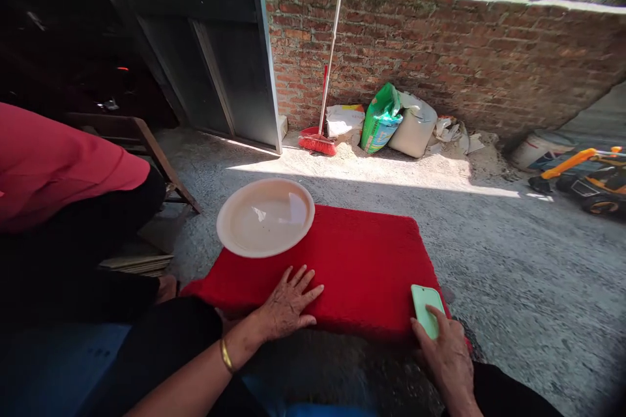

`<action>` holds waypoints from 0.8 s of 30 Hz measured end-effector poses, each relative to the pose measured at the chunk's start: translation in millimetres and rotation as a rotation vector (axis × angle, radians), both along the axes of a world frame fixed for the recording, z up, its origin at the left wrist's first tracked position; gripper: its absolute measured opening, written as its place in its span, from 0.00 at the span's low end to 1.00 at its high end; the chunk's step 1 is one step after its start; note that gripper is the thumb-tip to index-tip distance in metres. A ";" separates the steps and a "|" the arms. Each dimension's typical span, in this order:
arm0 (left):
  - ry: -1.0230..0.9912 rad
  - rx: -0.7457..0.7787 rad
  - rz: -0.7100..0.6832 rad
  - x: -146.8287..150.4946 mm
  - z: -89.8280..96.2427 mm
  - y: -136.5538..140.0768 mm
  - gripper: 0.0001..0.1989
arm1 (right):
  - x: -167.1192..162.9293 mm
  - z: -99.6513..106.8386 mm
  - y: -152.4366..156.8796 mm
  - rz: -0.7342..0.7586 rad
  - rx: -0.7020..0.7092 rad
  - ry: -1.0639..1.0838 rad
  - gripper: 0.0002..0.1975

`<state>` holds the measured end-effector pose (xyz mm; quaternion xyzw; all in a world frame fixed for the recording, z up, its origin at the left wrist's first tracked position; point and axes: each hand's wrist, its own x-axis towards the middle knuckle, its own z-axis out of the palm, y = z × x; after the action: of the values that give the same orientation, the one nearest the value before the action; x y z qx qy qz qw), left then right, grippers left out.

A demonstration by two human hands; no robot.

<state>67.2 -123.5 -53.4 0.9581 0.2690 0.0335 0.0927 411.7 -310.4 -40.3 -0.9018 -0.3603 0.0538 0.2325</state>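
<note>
At the far left a person in a pink top and dark trousers [59,195] sits low beside a slanted wooden frame [156,150], apart from the work. Next comes a shallow round cream plastic basin [265,217] with a little water in it, resting on the far left corner of a thick red fuzzy mat [362,267] and overhanging that edge, probably so the water stays within reach. The left hand [288,305] lies flat on the mat's near edge, fingers spread and holding nothing, pressing down as if to keep the mat from sliding on the grey concrete ground [528,273]. At the mat's near right corner the right hand [447,355] grips a pale green flat plastic piece [427,309], fingers closed around its lower end with the upper end laid against the pile; it may be a brush or a scraper, but its underside is hidden. Against the brick wall [464,52] behind lean a red broom [320,137] and sacks [391,120], and an orange toy digger [587,176] stands at the far right.
</note>
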 end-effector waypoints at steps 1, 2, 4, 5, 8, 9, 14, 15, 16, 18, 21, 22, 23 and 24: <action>-0.015 0.000 0.004 1.5 -2.9 -0.9 0.36 | -21.7 -1.4 3.5 0.040 0.019 0.002 0.31; -0.027 -0.002 0.008 3.1 -4.8 -2.2 0.36 | -44.4 -3.0 6.9 0.084 0.051 0.017 0.30; -0.037 -0.014 0.012 5.6 -5.0 -5.1 0.36 | -86.0 -5.7 12.2 0.199 0.132 0.090 0.25; -0.034 -0.024 0.009 5.9 -3.2 -6.2 0.36 | -101.4 -6.1 13.6 0.271 0.166 0.148 0.23; -0.004 -0.069 -0.006 2.1 6.2 -8.5 0.37 | -111.6 -1.9 12.8 0.385 0.214 0.300 0.19; 0.002 -0.088 -0.007 -0.7 9.5 -9.1 0.37 | -102.3 1.0 11.1 0.343 0.229 0.309 0.21; -0.008 -0.189 0.034 -18.9 23.2 -12.3 0.34 | -23.6 10.9 0.0 -0.134 0.107 0.122 0.38; -0.003 -0.209 0.043 -22.3 26.4 -12.3 0.34 | -16.6 10.4 0.2 -0.175 0.044 0.094 0.39; 0.005 -0.229 0.050 -25.5 30.2 -11.6 0.34 | -16.4 9.0 2.1 -0.187 -0.006 0.076 0.39; 0.024 -0.269 0.065 -31.5 39.6 -8.4 0.32 | -37.8 4.7 11.5 -0.134 -0.041 0.067 0.38; 0.042 -0.284 0.112 -39.5 56.4 0.2 0.22 | -108.5 -1.3 34.8 0.094 0.009 0.088 0.29; 0.044 -0.276 0.133 -41.7 62.0 3.5 0.18 | -135.0 -2.2 43.0 0.199 0.041 0.115 0.26; 0.045 -0.265 0.152 -43.5 67.0 6.6 0.16 | -159.4 -2.6 50.6 0.314 0.069 0.152 0.22; 0.045 -0.254 0.169 -45.1 71.3 9.6 0.14 | -179.7 -2.3 57.1 0.428 0.087 0.199 0.19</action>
<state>22.1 -113.9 17.9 0.9131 0.3528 -0.0145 0.2040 231.9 -253.2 -42.5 -0.7843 -0.5207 0.1748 0.2886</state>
